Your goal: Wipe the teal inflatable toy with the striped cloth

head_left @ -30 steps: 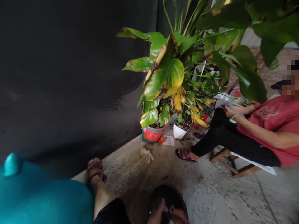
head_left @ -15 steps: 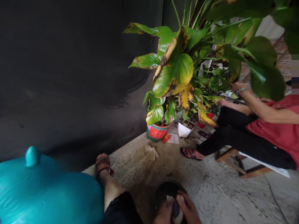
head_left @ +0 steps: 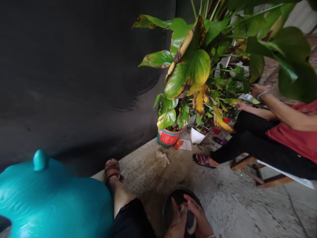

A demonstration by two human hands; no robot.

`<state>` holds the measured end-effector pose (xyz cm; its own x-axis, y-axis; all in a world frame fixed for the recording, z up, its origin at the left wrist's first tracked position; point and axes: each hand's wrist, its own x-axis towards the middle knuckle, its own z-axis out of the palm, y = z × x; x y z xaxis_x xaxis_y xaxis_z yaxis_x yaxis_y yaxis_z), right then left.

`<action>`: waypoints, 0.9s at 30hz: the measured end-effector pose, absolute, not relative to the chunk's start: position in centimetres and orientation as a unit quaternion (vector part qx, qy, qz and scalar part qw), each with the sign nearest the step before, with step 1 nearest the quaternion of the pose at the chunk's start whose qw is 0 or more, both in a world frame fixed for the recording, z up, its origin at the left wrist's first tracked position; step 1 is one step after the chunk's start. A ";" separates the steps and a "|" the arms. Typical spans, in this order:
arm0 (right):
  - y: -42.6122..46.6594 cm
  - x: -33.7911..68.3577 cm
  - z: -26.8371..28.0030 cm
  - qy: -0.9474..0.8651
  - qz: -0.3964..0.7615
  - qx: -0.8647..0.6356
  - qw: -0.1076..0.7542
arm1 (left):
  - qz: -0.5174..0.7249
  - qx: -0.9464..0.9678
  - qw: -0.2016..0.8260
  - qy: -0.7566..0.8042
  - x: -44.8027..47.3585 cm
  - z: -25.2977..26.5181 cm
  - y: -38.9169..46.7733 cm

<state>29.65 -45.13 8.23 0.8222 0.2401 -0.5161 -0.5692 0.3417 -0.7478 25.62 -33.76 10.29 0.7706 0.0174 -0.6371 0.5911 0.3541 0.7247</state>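
Black and round, the basin [head_left: 170, 205] sits on the stained concrete floor [head_left: 235, 205] at the bottom edge of the head view, and both your hands are over it. Your left hand [head_left: 177, 223] and your right hand [head_left: 198, 215] are closed from either side around a small dark object with a pale patch [head_left: 190, 222]; the fingers of each wrap it, and what the object is cannot be told from here. Your left leg stretches out beside the basin, its foot in a strapped sandal [head_left: 112, 170] near the dark wall [head_left: 74, 82]. A teal plastic lid with a knob [head_left: 49, 198] fills the lower left corner, just beside your knee. Farther back, a big-leaved plant with yellowing leaves stands in a red and green pot [head_left: 168, 137], with a white pot [head_left: 196, 135] next to it. On the right, another person in a red shirt [head_left: 294, 138] sits on a low wooden seat [head_left: 250, 165], hands up among the leaves.
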 end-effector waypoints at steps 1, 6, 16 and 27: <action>-45.2 29.6 8.3 0.165 0.240 -0.502 0.814 | -0.189 0.531 0.772 0.293 25.6 10.4 -33.9; -45.3 29.7 9.7 0.127 0.207 -0.421 0.874 | -0.246 0.466 0.810 0.256 25.4 10.8 -34.1; -45.3 30.5 10.9 0.019 0.308 -0.507 0.805 | -0.362 0.507 0.753 0.211 25.4 12.1 -33.7; -44.2 31.1 8.0 0.129 0.275 -0.618 0.725 | -0.342 0.635 0.659 0.215 25.3 13.2 -34.0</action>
